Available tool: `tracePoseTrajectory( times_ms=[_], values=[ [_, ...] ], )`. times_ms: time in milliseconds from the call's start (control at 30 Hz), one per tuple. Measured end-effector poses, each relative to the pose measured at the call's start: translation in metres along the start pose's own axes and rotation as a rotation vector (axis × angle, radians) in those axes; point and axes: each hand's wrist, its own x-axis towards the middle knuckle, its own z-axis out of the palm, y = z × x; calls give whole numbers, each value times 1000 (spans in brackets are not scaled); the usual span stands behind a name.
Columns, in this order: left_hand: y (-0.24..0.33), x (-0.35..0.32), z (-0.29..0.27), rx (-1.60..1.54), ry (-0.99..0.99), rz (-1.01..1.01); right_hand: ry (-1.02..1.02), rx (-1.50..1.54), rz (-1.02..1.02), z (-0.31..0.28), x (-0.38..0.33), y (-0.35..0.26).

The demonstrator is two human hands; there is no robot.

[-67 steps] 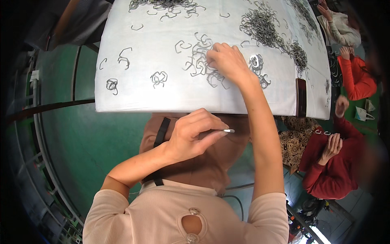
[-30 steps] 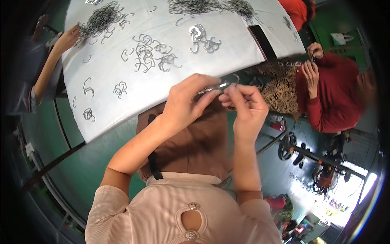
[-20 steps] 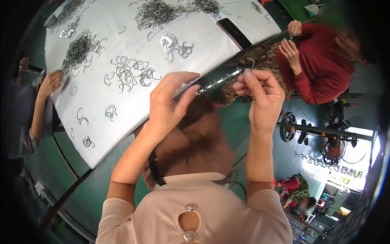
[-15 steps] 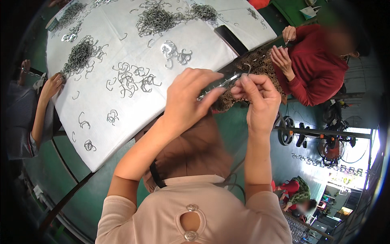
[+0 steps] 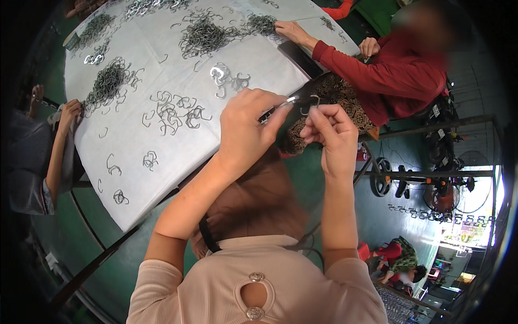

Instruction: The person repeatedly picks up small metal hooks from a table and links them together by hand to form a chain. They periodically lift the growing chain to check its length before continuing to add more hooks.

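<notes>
My left hand (image 5: pixel 249 123) is closed around a slim, shiny metal piece (image 5: pixel 293 100). One end of it juts out beyond my thumb and fingers; most of the rest is hidden, so its exact kind is unclear. Close by on the right, my right hand (image 5: pixel 335 131) pinches a small bent metal hook (image 5: pixel 316 98) between thumb and fingertips. The hook's curved end points up, a little apart from the shiny piece. Both hands are raised in front of me, off the table's near edge. Loose metal hooks (image 5: pixel 174 112) lie on the white tabletop beyond my left hand.
The white-covered table (image 5: pixel 162 162) bears dark heaps of hooks (image 5: pixel 202 36) and a smaller heap (image 5: pixel 109 79) at left. A dark phone-like slab (image 5: pixel 300 60) lies near its right edge. A co-worker in red (image 5: pixel 402 75) sits at right; another person's hand (image 5: pixel 70 110) is at left.
My right hand with the hook has shifted slightly left and down. The metal piece in my left hand shows less of its length. The co-worker in red has reached an arm to a far heap.
</notes>
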Motion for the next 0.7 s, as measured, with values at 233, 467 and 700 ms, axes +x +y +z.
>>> tracePoseTrajectory(
  times_ms=[233, 467, 700],
  values=[
    [-6, 0, 1, 32, -41, 19, 19, -68, -81, 6, -5, -4],
    [-5, 1, -7, 13, -42, -5, -119, -64, -91, 1, -9, -12],
    [-1, 0, -10, -6, -50, -13, -214, -19, -151, 8, -11, -18]
  ],
)
